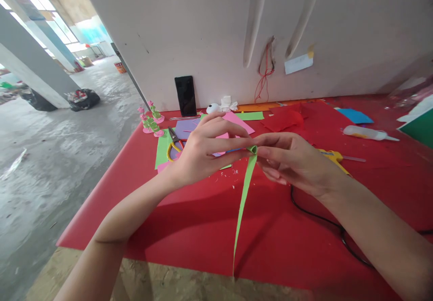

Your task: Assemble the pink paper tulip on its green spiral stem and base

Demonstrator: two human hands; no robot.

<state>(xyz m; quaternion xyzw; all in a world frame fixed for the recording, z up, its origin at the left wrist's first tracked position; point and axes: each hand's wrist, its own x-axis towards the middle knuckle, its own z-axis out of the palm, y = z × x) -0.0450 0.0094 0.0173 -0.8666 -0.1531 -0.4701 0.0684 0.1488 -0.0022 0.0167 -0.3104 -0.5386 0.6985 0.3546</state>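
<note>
A long, thin green paper strip (244, 197) hangs down over the red table (169, 211), its top end curled between my fingertips. My left hand (206, 152) pinches that curled end from the left, fingers pressed together. From the right, my right hand (291, 159) pinches the same end. Both hands hover above the table's middle.
Yellow-handled scissors (174, 144) lie on green, purple and pink paper sheets (184, 129) behind my left hand. Small pink-and-green paper flowers (151, 121) stand at the far left. A black phone (186, 95) leans on the wall. A glue bottle (367, 133), red paper (284, 118) and black cable (324, 220) lie right.
</note>
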